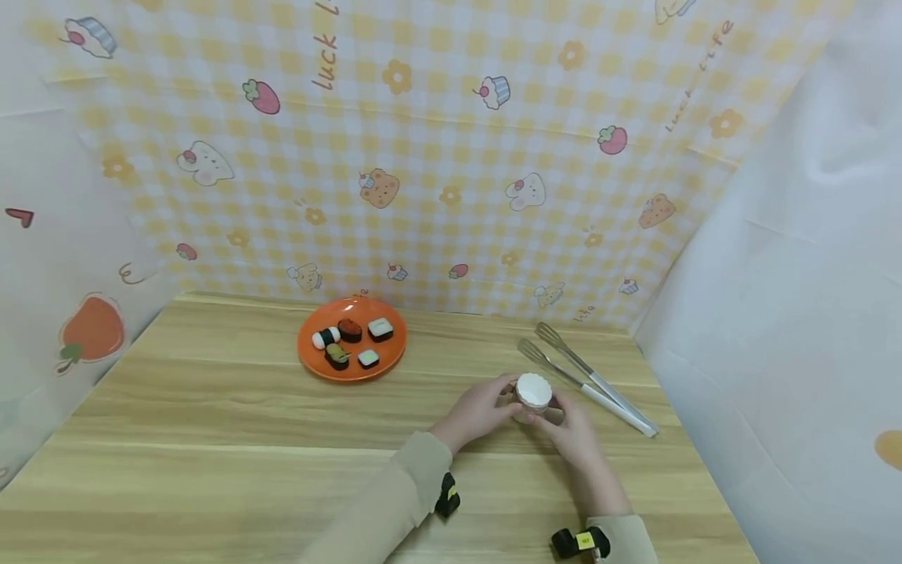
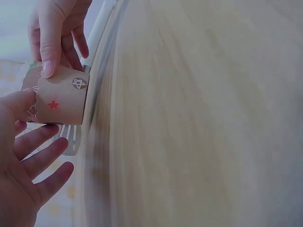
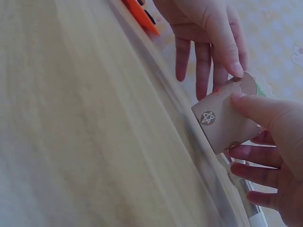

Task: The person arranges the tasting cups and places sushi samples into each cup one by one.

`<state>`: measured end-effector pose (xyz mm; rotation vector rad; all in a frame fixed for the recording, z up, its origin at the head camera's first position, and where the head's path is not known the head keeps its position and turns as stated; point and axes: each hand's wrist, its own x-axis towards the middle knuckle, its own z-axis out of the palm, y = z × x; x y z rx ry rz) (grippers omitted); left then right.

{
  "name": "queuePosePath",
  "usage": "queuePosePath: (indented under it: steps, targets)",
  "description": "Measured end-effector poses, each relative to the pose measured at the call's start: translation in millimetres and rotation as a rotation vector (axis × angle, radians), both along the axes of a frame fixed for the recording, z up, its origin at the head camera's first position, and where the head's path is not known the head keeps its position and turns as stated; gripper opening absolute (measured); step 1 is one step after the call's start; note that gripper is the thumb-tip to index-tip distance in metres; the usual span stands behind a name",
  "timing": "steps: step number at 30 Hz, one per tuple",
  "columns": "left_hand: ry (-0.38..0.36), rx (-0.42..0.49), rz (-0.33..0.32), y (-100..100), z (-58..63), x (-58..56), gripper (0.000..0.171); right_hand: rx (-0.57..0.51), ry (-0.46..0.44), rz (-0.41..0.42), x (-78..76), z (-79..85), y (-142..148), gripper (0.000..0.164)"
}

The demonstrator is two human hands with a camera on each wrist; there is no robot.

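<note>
In the head view, I observe the scalloped paper baking cup [image 1: 533,392] upright between the left hand [image 1: 479,411] and the right hand [image 1: 575,437]. Both hands pinch its opposite sides between thumb and fingers. The metal tongs [image 1: 618,411] lie nearby on the tabletop [image 1: 232,407], beyond the right hand.

The gap between the left hand [image 1: 482,413] and right hand [image 1: 574,435] is filled by a paper cup [image 1: 533,389]. Beyond and to the right of the right hand, passage is barred by slanting tongs [image 1: 616,408]. Leftward of the left hand, a broad path is offered by the table [image 1: 211,439], narrowed farther out by an orange plate [image 1: 387,356]. Forward reach past both hands is limited by the checked cloth [image 1: 437,157].
</note>
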<state>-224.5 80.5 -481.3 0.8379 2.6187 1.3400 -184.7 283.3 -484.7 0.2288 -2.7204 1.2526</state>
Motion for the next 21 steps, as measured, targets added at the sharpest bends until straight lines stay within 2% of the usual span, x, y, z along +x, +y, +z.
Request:
queuePosePath:
  steps: [10, 21]
  targets:
    - [0.034, 0.021, -0.006, -8, 1.9, 0.2, 0.056, 0.026, 0.020, 0.005, 1.4, 1.3, -7, 0.058]
    - [0.044, 0.057, 0.019, -17, 9.7, 3.4, 0.055, -0.001, 0.007, -0.006, 1.7, 8.3, -14, 0.067]
